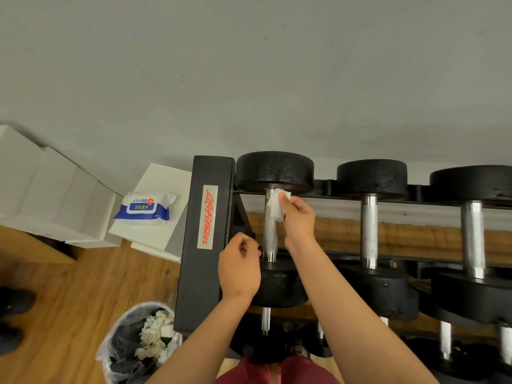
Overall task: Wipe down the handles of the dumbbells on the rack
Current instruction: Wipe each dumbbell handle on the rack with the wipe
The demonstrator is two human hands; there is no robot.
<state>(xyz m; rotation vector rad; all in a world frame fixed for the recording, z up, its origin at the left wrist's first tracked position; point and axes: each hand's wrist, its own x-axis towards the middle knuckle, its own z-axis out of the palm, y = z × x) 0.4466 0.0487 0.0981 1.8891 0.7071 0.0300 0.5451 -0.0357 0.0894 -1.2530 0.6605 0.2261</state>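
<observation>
R fingers (286, 200) clamped on a white wipe (274, 207), pressing it vs the far end of the steel handle (270, 234) of the leftmost dumbbell (274, 170), just below its far head. Right hand (298, 221) sits to the right of that handle. Left hand (239, 270) is near the handle's near end, fingers curled in w/ nothing visible in them; can't tell if it touches the dumbbell.

The dumbbell lies on the top tier of the rack (199, 286), hard by the left end post. To the right, 2nd handle (369, 231) and 3rd handle (473, 236) have no wipe on them; more handles show on the lower tier.

Far left: wipes pack (145, 207) on a white box (158, 236). Near left, on the floor: bin (124, 322) w/ crumpled used wipes.

Progress, my read: this handle is in hand, wipe at its far end, so most of its length is prob. left. Can't tell if the others are done.
</observation>
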